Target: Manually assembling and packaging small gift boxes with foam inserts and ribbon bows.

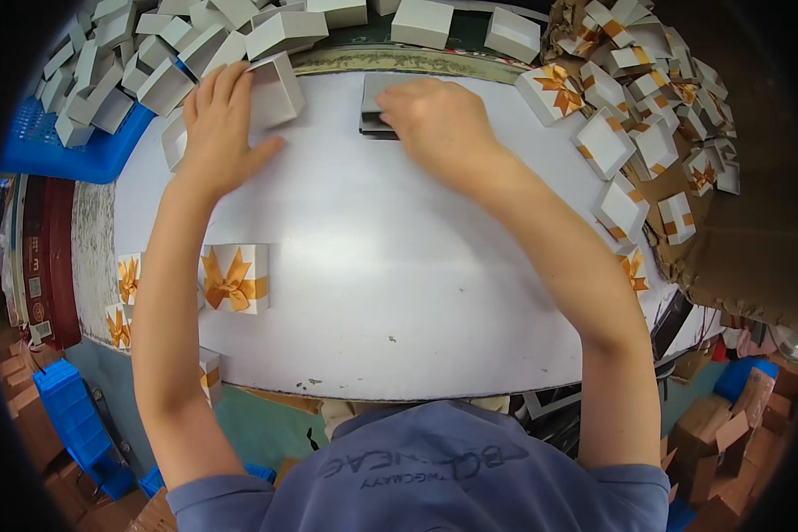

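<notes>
My left hand [218, 133] reaches to the far left of the table, fingers stretched out and thumb spread to the right. Its fingertips are at the left side of an open white box [279, 93], which stands tilted; whether they touch it I cannot tell. Another white box [175, 142] shows partly beside the wrist. At the far middle, my right hand [439, 122] has its fingers bent and closed at a small grey and black block-like thing [379, 89]. The fingertips meet its right side, and what they pinch, if anything, is hidden.
White boxes [288, 31] heap along the far left, some in a blue basket [120, 164]. Ribboned box lids [603, 142] pile on cardboard at the right. White boxes with orange bows [237, 278] stand by my left forearm. The white tabletop [372, 293] curves toward me.
</notes>
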Motion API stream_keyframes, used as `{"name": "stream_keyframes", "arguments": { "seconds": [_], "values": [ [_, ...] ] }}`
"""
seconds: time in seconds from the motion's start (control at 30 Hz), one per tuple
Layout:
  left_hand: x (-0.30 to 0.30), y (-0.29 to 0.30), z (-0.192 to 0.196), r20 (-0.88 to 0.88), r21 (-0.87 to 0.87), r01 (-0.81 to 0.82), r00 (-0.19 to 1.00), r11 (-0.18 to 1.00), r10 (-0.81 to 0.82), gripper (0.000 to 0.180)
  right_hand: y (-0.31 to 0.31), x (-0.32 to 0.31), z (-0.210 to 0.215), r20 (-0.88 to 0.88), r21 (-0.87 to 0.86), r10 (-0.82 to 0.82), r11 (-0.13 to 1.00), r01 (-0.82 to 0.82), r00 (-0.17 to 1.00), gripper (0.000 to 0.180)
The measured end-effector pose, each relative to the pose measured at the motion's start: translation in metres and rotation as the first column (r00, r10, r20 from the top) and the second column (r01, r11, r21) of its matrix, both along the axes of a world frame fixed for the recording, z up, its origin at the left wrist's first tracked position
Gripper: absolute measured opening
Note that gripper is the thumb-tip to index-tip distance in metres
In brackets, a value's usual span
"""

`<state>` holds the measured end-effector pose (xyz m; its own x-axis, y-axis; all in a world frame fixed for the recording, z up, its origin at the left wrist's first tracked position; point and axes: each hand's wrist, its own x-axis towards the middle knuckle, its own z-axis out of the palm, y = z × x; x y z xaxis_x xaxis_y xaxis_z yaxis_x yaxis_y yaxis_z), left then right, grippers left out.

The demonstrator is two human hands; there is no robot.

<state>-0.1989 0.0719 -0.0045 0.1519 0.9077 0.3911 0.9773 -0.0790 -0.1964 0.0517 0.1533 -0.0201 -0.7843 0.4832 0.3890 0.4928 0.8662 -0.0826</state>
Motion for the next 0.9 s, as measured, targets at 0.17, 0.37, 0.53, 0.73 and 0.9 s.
{"name": "stream_keyframes", "arguments": {
  "seconds": [0.17, 0.37, 0.53, 0.73, 0.9],
  "values": [
    [0.079, -0.074, -0.006, 0.582, -0.290, 0.300, 0.809, 0.909, -0.082, 0.073, -0.028, 0.039, 0.028, -0.536, 0.277, 0.168, 0.961, -0.016, 0.828, 0.025],
    [0.132, -0.103, -0.035, 0.915, -0.076, 0.327, 0.398, 0.942, -0.065, 0.091, -0.103, 0.056, 0.000, -0.095, -0.026, 0.460, 0.885, -0.464, 0.883, 0.023],
    [0.110, -0.113, -0.034, 0.619, -0.005, 0.535, 0.665, 0.845, -0.417, 0.063, -0.036, 0.080, 0.012, -0.307, -0.202, 0.137, 0.958, -0.205, 0.942, 0.030],
    [0.113, -0.106, -0.009, 0.528, -0.326, 0.572, 0.770, 0.752, -0.357, 0.054, 0.047, 0.145, -0.007, 0.099, 0.124, -0.673, 0.739, 0.662, 0.733, 0.075],
    [0.131, -0.097, -0.050, 0.871, 0.112, 0.522, 0.358, 0.846, -0.336, 0.064, -0.043, 0.103, 0.004, -0.196, -0.368, 0.075, 0.919, -0.144, 0.978, 0.074]
  ]
}}
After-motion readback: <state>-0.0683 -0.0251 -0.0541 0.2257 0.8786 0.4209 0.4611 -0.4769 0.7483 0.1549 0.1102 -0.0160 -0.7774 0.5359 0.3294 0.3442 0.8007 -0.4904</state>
